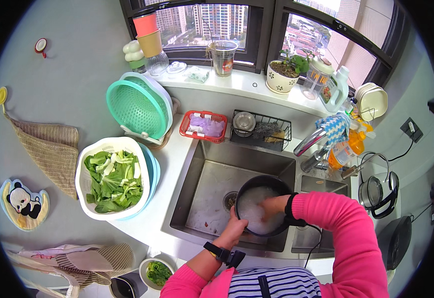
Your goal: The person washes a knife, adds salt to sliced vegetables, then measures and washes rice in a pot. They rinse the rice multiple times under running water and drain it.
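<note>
A dark round pot (242, 190) is tilted slightly over the right part of the stainless-steel sink (209, 186), near the drain. Cloudy whitish water (252, 201) fills its lower part; what lies beneath the surface is hard to make out. My left hand (233, 230) grips the pot's near-left rim, thumb on top. From the right, my right hand (274, 208) reaches into the pot, its fingers blurred and partly under the water. A drain strainer (231, 200) shows just left of the pot.
Cut leafy greens (114, 182) fill a white basket (81, 186) on the left counter. Behind the sink stand a red basket (185, 132) and a black wire rack (286, 128). A faucet (310, 141) and an orange bottle (345, 149) stand to the right. A kettle (384, 201) sits further right.
</note>
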A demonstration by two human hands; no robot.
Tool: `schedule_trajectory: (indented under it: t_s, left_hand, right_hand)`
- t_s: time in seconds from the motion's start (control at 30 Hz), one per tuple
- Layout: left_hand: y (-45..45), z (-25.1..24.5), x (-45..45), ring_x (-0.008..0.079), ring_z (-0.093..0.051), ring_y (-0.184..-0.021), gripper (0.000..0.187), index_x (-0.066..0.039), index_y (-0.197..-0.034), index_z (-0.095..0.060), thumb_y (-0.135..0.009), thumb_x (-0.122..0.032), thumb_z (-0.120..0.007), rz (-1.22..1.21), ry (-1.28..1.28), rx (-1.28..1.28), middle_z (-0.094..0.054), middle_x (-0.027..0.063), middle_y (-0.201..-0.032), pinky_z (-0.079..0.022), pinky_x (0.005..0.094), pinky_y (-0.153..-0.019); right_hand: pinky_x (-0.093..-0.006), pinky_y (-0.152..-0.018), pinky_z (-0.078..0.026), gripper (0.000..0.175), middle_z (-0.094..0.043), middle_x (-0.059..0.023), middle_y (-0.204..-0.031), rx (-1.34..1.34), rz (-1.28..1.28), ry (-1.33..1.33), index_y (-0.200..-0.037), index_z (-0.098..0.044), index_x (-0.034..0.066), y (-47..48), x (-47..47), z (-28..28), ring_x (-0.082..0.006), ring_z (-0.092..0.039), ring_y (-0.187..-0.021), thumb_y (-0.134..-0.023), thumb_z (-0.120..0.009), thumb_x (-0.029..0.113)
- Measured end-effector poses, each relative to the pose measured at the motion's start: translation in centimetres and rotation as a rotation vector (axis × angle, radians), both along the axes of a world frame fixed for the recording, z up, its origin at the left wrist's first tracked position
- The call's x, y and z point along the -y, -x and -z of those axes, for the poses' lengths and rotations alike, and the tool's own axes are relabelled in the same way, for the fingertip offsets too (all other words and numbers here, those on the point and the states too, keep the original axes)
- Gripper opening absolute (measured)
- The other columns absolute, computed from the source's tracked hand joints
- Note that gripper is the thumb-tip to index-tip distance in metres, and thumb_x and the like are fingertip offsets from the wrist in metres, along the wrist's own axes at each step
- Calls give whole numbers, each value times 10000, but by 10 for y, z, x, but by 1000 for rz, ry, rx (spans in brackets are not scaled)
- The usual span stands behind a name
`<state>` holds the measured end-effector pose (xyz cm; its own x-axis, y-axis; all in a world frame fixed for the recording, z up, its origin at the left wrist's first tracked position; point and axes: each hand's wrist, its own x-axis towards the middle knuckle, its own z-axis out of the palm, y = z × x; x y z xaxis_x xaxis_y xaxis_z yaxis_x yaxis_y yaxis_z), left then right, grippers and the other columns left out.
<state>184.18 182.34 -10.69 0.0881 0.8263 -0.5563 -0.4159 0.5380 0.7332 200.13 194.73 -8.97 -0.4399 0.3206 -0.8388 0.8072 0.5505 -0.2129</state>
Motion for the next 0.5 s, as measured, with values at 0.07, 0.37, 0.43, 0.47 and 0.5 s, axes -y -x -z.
schedule_trajectory:
  t_s: [0.07,0.37,0.43,0.47,0.5]
  left_hand:
    - [-2,7,-2,271,-504,-1066,807,-72,-1421,-147,-691,20,-479,11,-1,-9,-446,160,-1244,-453,328,-875]
    - [0,5,1,248,-529,-997,902,-43,-1464,-21,-713,-25,-522,29,-78,-54,-496,164,-1200,-466,310,-803]
    - [-1,2,1,240,-523,-1000,899,-47,-1464,-20,-717,-21,-519,39,-85,-102,-492,160,-1203,-463,311,-799]
    - [-1,1,0,239,-512,-1015,883,-41,-1462,-29,-720,-16,-507,58,-119,-107,-486,158,-1210,-460,312,-802]
    - [-1,0,0,250,-492,-1067,869,-35,-1459,-42,-719,-10,-496,58,-145,-82,-470,171,-1239,-444,312,-851]
  right_hand:
    - [-413,-968,-413,746,-561,-203,-1226,-12,-26,117,-1283,-492,50,1,7,4,-330,-539,-1135,-695,-693,462]
    - [-430,-719,-510,409,-667,-207,-911,-352,-31,78,-958,-659,-9,35,25,32,-360,-645,-834,-711,-667,317]
    - [-440,-686,-521,372,-670,-197,-854,-341,-119,-102,-895,-670,-5,41,15,26,-353,-654,-793,-708,-679,317]
    - [-443,-674,-526,360,-671,-189,-832,-302,-162,-212,-862,-677,-2,42,10,20,-345,-658,-776,-705,-685,323]
    - [-443,-676,-535,372,-676,-173,-836,-287,-174,-351,-835,-689,8,41,6,14,-326,-664,-785,-704,-699,357]
